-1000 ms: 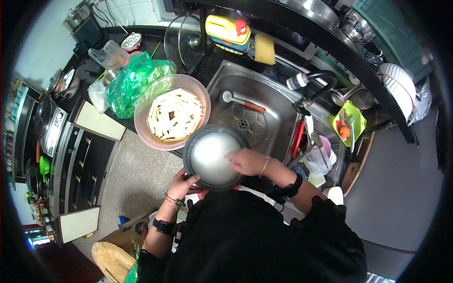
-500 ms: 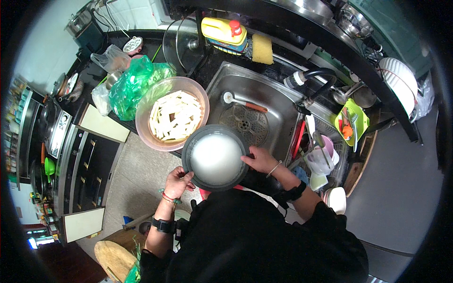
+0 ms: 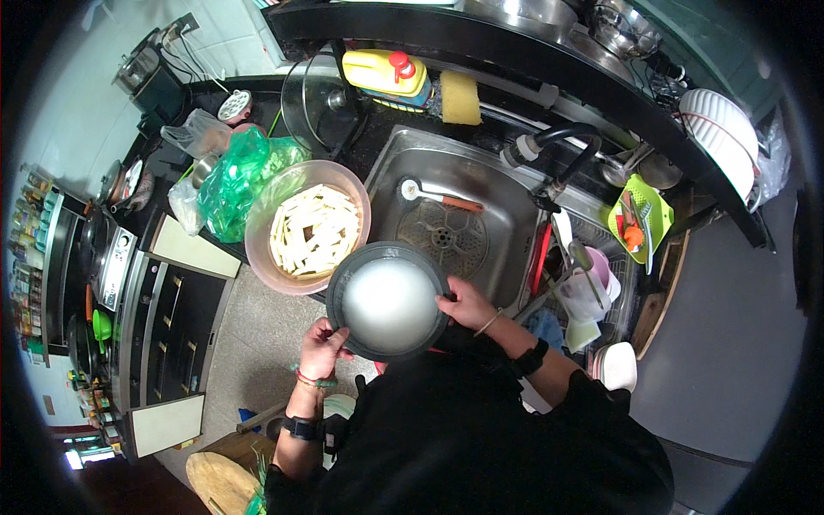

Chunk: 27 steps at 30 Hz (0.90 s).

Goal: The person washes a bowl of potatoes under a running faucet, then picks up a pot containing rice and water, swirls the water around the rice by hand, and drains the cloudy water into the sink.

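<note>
A round dark grey pot (image 3: 336,327), like a rice cooker's inner pot, is held level near the sink's front edge. Cloudy white liquid (image 3: 390,305) fills much of it; anything beneath the surface is hidden. My left hand (image 3: 323,348) grips the rim at the lower left, thumb on top. On the opposite side, my right hand (image 3: 468,305) closes on the rim. Just beyond the pot to the left stands a translucent pinkish basin (image 3: 257,262) full of pale cut vegetable strips (image 3: 316,230). Behind the pot, a brush with an orange handle (image 3: 459,203) lies in the metal sink (image 3: 515,197).
A black faucet (image 3: 566,133) arches over the sink's far right. Green plastic bags (image 3: 240,184) crowd the left counter. Behind the sink are a yellow jug (image 3: 378,70) and a sponge (image 3: 461,97). Right of it, a dish rack (image 3: 622,305) holds containers and utensils. A black shelf (image 3: 515,51) hangs overhead.
The whole view has shifted slightly, so the counter and sink appear a little lower. Both hands keep their hold on the pot, which stays in nearly the same place by the sink.
</note>
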Tool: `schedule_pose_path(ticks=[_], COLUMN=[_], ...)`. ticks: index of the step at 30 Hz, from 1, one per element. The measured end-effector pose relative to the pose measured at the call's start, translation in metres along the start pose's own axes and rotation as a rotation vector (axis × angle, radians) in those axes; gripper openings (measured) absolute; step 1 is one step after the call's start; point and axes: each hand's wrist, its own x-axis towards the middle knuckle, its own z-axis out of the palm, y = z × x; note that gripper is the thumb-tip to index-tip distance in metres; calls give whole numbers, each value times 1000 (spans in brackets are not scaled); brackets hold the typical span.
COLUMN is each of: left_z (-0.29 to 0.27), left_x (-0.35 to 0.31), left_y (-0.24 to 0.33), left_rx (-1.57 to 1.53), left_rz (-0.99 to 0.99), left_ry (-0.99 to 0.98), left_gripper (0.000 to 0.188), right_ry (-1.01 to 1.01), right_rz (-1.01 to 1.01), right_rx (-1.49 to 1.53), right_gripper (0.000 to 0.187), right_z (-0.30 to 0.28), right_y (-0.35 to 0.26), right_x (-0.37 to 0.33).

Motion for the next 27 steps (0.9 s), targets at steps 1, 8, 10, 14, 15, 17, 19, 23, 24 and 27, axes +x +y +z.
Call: schedule_pose_path(ticks=[1,8,10,14,15,17,19,23,24,27], left_z=[4,24,26,38,42,47,49,55,59,64], left_x=[-1,3,2,7,6,8,9,11,10,11], left_y=[6,40,46,58,63,67,69,73,77,81], left_rx=[14,38,62,84,91,98,142,143,147,150], left_rz=[-5,7,8,11,19,26,37,32,34,41], left_ry=[7,-14,-23,-32,-35,-38,-34,-35,-25,-25], left_gripper=[7,9,10,11,12,12,9,10,12,14], right_ry=[12,7,-2,-18,-17,-44,-69,-130,-130,-158], right_rz=[-41,-76,-7,45,45,63,102,175,175,185], right_rx=[16,-58,33,142,142,133,168,193,194,211], right_gripper=[22,17,20,24,24,24,25,21,21,23], right_z=[0,-11,-12,-18,-20,-23,-26,-30,-30,-31], right_y=[5,33,17,17,19,22,14,10,11,14], right_x=[1,12,9,10,11,13,11,10,10,10])
